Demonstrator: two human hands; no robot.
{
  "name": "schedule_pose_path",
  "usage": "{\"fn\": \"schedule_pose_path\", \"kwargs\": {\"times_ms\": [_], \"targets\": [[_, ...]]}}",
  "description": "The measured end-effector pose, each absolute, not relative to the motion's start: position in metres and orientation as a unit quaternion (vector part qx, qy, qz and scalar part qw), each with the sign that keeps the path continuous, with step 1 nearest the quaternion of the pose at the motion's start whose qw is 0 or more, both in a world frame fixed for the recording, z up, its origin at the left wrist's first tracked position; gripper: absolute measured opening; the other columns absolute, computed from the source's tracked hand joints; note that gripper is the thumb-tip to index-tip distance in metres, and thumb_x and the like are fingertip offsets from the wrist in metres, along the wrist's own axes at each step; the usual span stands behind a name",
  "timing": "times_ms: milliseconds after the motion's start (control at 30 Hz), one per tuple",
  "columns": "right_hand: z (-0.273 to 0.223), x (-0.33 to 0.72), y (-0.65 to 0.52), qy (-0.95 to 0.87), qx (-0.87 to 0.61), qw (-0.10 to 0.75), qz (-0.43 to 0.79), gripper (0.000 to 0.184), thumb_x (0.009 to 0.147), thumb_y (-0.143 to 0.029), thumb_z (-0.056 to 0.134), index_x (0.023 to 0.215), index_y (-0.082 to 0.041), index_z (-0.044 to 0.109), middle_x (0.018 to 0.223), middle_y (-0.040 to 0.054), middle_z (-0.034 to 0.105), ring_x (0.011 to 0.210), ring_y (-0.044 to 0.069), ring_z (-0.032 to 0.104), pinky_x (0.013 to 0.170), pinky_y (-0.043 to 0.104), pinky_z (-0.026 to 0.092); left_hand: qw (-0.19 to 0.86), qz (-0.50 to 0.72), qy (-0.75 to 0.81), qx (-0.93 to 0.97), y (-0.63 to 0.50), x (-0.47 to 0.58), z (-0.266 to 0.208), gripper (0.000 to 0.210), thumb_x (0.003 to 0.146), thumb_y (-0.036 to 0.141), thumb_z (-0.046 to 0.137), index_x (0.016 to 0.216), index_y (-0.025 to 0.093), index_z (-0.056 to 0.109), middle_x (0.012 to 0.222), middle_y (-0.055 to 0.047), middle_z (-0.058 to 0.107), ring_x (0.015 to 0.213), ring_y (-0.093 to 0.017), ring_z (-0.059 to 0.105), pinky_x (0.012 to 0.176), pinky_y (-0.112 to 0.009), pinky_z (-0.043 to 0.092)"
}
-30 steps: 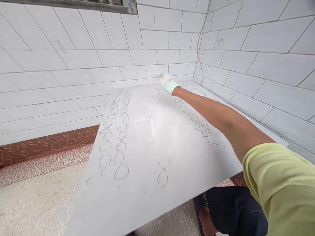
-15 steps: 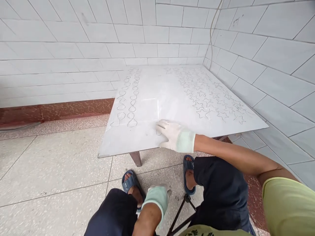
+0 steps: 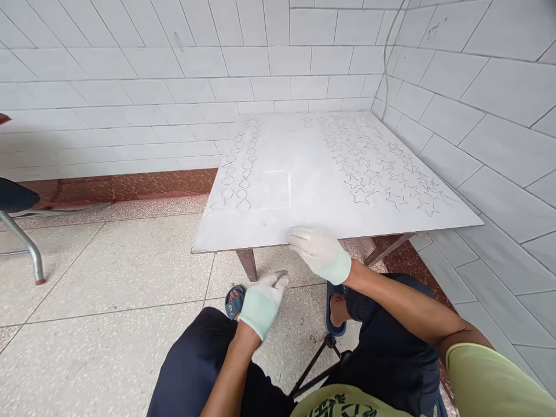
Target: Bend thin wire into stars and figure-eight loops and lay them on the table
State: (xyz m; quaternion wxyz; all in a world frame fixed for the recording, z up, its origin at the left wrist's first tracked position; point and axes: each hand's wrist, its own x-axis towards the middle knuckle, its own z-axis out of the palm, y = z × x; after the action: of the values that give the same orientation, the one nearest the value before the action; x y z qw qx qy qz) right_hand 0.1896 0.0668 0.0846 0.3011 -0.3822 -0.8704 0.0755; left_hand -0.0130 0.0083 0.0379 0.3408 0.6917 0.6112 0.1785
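Observation:
My right hand [image 3: 315, 250], in a white knit glove with a pale green cuff, lies at the front edge of a white board-topped table [image 3: 299, 211]. Its fingers are stretched out flat and slightly blurred; what is under them is hidden. Lower and to the left, my left hand [image 3: 267, 292], gloved the same way, hovers over the floor, off the table, fingers curled in against the thumb. Anything inside it is hidden. Thin dark star outlines [image 3: 360, 196] cover the table's right side. Rounded twisted loops [image 3: 243, 194] run in two columns at the left.
White tiled walls [image 3: 174, 87] meet behind and right of the table, with a cable [image 3: 386, 58] in the corner. A stool's metal leg [image 3: 35, 260] stands at far left. A dark folding frame [image 3: 321, 359] is between my legs, above speckled floor [image 3: 130, 336].
My right hand has drawn back toward the table's front edge, and the loop beside its fingers no longer shows. My left hand has risen toward it. The view has shifted left.

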Motion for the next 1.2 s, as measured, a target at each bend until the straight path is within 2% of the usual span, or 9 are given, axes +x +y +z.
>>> {"fn": "schedule_pose_path", "kwargs": {"times_ms": [67, 167, 233, 300, 533, 733, 833, 1000, 1200], "targets": [[0.097, 0.184, 0.061, -0.779, -0.445, 0.4, 0.19, 0.031, 0.109, -0.028, 0.052, 0.113, -0.024, 0.082, 0.124, 0.007, 0.08, 0.119, 0.024, 0.075, 0.114, 0.045, 0.058, 0.361, 0.273, 0.636, 0.625, 0.021, -0.018, 0.055, 0.046, 0.108, 0.037, 0.044, 0.14, 0.015, 0.069, 0.123, -0.013, 0.08, 0.11, -0.024, 0.077, 0.109, -0.04, 0.057], [0.116, 0.174, 0.059, -0.642, -0.473, 0.461, 0.39, 0.026, 0.101, -0.037, 0.061, 0.096, -0.027, 0.085, 0.108, 0.0016, 0.083, 0.107, 0.023, 0.079, 0.107, 0.042, 0.062, 0.343, 0.395, 0.618, 0.587, 0.028, -0.023, 0.091, 0.057, 0.099, 0.042, 0.056, 0.149, 0.015, 0.062, 0.143, -0.015, 0.073, 0.133, -0.025, 0.069, 0.121, -0.041, 0.048], [0.124, 0.169, 0.061, -0.582, -0.459, 0.468, 0.48, 0.024, 0.095, -0.039, 0.066, 0.086, -0.025, 0.084, 0.097, 0.0017, 0.083, 0.099, 0.023, 0.08, 0.101, 0.041, 0.065, 0.332, 0.39, 0.606, 0.608, 0.026, -0.021, 0.114, 0.064, 0.097, 0.042, 0.058, 0.155, 0.015, 0.057, 0.151, -0.013, 0.068, 0.14, -0.025, 0.065, 0.124, -0.04, 0.044], [0.13, 0.166, 0.065, -0.544, -0.456, 0.473, 0.523, 0.021, 0.089, -0.037, 0.07, 0.081, -0.023, 0.083, 0.09, 0.0021, 0.081, 0.092, 0.022, 0.079, 0.095, 0.039, 0.066, 0.332, 0.351, 0.609, 0.628, 0.024, -0.016, 0.128, 0.059, 0.097, 0.044, 0.059, 0.15, 0.018, 0.064, 0.147, -0.01, 0.071, 0.14, -0.026, 0.065, 0.124, -0.04, 0.044], [0.131, 0.168, 0.075, -0.542, -0.468, 0.477, 0.51, 0.019, 0.091, -0.033, 0.069, 0.08, -0.022, 0.08, 0.082, 0.0017, 0.078, 0.081, 0.019, 0.076, 0.084, 0.035, 0.065, 0.355, 0.333, 0.627, 0.608, 0.038, -0.002, 0.127, 0.04, 0.094, 0.042, 0.059, 0.119, 0.021, 0.083, 0.102, -0.004, 0.085, 0.103, -0.024, 0.077, 0.101, -0.033, 0.057], [0.117, 0.173, 0.085, -0.508, -0.525, 0.48, 0.485, 0.017, 0.095, -0.025, 0.067, 0.096, -0.02, 0.083, 0.083, 0.0018, 0.077, 0.071, 0.015, 0.07, 0.071, 0.03, 0.06, 0.26, 0.352, 0.677, 0.591, 0.046, -0.005, 0.117, 0.035, 0.093, 0.044, 0.059, 0.106, 0.02, 0.081, 0.094, -0.004, 0.083, 0.091, -0.022, 0.075, 0.09, -0.033, 0.054], [0.11, 0.179, 0.087, -0.481, -0.545, 0.469, 0.502, 0.02, 0.096, -0.021, 0.065, 0.1, -0.017, 0.084, 0.074, 0.0003, 0.073, 0.062, 0.012, 0.065, 0.064, 0.026, 0.055, 0.278, 0.416, 0.678, 0.538, 0.047, -0.006, 0.11, 0.033, 0.093, 0.043, 0.061, 0.106, 0.018, 0.079, 0.091, -0.004, 0.082, 0.084, -0.021, 0.075, 0.083, -0.031, 0.055], [0.107, 0.188, 0.076, -0.489, -0.516, 0.45, 0.54, 0.019, 0.097, -0.02, 0.066, 0.105, -0.014, 0.083, 0.072, 0.0, 0.073, 0.057, 0.01, 0.063, 0.062, 0.024, 0.053, 0.296, 0.527, 0.651, 0.459, 0.049, -0.014, 0.105, 0.019, 0.088, 0.035, 0.067, 0.091, 0.018, 0.076, 0.077, -0.002, 0.077, 0.072, -0.018, 0.071, 0.071, -0.028, 0.055], [0.106, 0.182, 0.067, -0.496, -0.489, 0.446, 0.563, 0.015, 0.097, -0.021, 0.068, 0.093, -0.014, 0.081, 0.074, 0.0009, 0.076, 0.056, 0.01, 0.066, 0.064, 0.024, 0.055, 0.494, 0.536, 0.501, 0.467, 0.054, -0.028, 0.093, 0.023, 0.082, 0.039, 0.073, 0.076, 0.016, 0.073, 0.06, -0.001, 0.066, 0.054, -0.015, 0.061, 0.059, -0.028, 0.054]]}}
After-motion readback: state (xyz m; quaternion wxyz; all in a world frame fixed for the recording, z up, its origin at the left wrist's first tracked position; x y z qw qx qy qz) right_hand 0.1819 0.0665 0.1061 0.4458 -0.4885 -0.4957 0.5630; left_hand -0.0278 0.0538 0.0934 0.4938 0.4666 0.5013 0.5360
